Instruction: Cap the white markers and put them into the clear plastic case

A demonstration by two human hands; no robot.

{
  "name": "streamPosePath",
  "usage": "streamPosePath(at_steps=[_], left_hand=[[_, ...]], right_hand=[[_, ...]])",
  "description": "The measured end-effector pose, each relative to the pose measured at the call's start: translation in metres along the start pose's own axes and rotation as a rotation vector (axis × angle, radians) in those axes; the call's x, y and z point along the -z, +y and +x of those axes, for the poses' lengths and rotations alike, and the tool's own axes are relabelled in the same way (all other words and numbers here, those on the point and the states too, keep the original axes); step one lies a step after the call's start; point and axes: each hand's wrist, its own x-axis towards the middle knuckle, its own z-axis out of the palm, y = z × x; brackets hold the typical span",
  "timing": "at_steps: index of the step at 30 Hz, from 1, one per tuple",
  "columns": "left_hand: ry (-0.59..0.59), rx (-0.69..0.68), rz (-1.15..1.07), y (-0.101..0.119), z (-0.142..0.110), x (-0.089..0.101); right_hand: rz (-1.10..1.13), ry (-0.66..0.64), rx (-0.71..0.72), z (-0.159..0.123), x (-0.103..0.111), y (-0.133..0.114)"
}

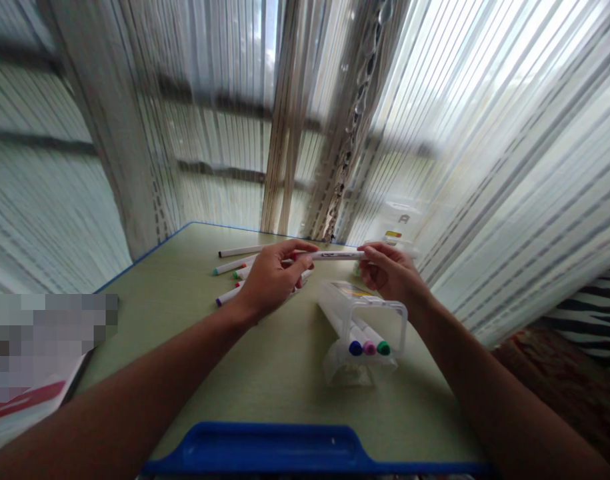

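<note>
- White marker (pixel 337 255): at the centre of the frame, held level above the table between both hands, dark print along its barrel and a little red showing at its left end.
- Left hand (pixel 277 270): just left of centre, thumb and fingers pinched on the marker's left end.
- Right hand (pixel 392 270): right of centre, thumb and fingers closed on the marker's right end.
- Clear case (pixel 331 303): below the right hand, lying with its open end toward the bottom of the frame; inside, three markers (pixel 369 347) show blue, pink and green ends.
- Loose markers (pixel 229 267): left of centre, lying on the table beside and partly behind the left hand, with black, teal, orange, green, red and purple ends among them.
- Table (pixel 275 373): pale green, blue-edged, with a blue tray (pixel 269 448) at bottom centre.
- Striped sheer curtains (pixel 225 67): across the upper frame.
- Zebra-patterned cloth (pixel 592 313): far right.
</note>
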Motion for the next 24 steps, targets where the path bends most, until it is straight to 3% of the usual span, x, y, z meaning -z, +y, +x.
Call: streamPosePath(at_steps=[11, 18, 24], left_hand=[[0.018, -0.051, 0.020, -0.0090, 0.0012, 0.0015], [0.133, -0.043, -0.079, -0.0029, 0.0029, 0.0013], [0.084, -0.034, -0.152, 0.0005, 0.0014, 0.0008]], right_hand=[[-0.056, 0.012, 0.005, -0.0018, -0.0015, -0.0009], [-0.105, 0.000, -0.005, -0.0030, -0.0025, 0.0011], [-0.076, 0.038, 0.009, -0.0021, -0.0026, 0.0012]])
